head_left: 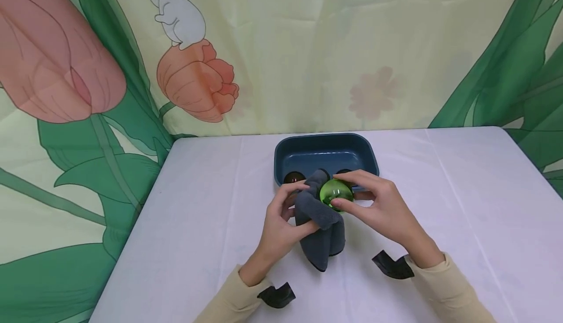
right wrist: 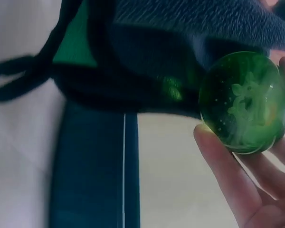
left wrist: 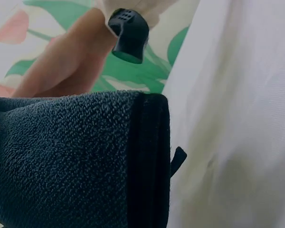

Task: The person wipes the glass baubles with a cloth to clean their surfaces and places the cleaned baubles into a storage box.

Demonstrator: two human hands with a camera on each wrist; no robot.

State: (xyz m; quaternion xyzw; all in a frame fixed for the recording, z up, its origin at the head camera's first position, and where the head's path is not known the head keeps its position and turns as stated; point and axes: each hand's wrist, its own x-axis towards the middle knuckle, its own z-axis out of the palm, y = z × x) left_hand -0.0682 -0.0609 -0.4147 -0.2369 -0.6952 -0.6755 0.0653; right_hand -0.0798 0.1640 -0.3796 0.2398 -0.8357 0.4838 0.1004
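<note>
A green glass ball [head_left: 335, 193] is pinched between the thumb and fingers of my right hand [head_left: 380, 203], above the near edge of the blue tray. In the right wrist view the ball [right wrist: 247, 102] is see-through, with a pale figure inside. My left hand [head_left: 281, 225] grips a folded dark grey-blue towel [head_left: 321, 218], which hangs down beside the ball. The towel [left wrist: 71, 156] fills much of the left wrist view and shows a dark hemmed edge. Whether the ball touches the cloth I cannot tell.
Behind the hands a dark blue tray [head_left: 325, 139] stands on the white table [head_left: 198, 205]. A dark reddish ball [head_left: 293, 177] lies in its near left corner, and another dark round thing [head_left: 344, 171] is partly hidden near the right hand. A printed curtain [head_left: 308, 59] hangs behind.
</note>
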